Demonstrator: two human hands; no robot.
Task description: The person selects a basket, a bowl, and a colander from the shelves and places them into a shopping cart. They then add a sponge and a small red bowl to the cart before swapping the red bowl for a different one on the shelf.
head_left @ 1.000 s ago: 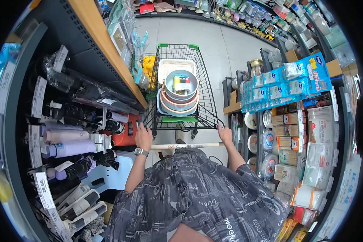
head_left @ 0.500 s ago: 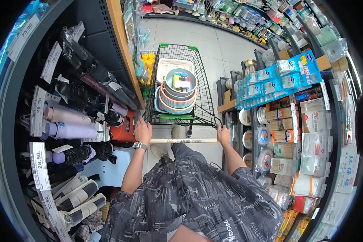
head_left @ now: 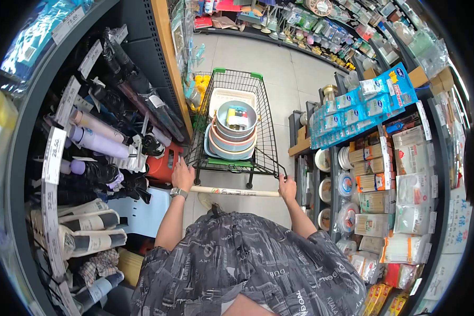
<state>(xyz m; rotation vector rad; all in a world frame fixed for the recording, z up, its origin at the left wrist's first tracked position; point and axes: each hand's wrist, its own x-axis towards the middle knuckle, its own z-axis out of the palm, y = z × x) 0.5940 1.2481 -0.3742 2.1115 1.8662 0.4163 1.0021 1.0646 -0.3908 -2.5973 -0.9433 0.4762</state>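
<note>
From my remote seat I see my left hand [head_left: 183,176] closed over the left end of the handle bar [head_left: 234,191] and my right hand [head_left: 287,186] clenched round its right end. I judge the hands are spread this wide because a grip at both ends gives the most turning leverage in a narrow aisle. A wristwatch [head_left: 178,193] sits just behind the left hand. The cart [head_left: 269,141] stands straight ahead of both hands, its wire walls rising from the bar and its green front rim farthest off. Between the walls, a stack of round basins [head_left: 230,143] lies nested one in another, probably to save room and stop them sliding. A few small packets [head_left: 238,117] sit in the top one, where its wall would hold them in. Beyond the stack a white basket [head_left: 231,97] lies flat against the far end. Just left of the left hand a red stool [head_left: 160,166] and a pale blue stool [head_left: 141,217] crowd the foot of a shelf hung with folded umbrellas [head_left: 97,142], their handles outward under the price tags. Right of the right hand, blue packs [head_left: 364,104] hang above shelves of wrapped goods, and bare tiled floor [head_left: 258,55] opens past the cart.
</note>
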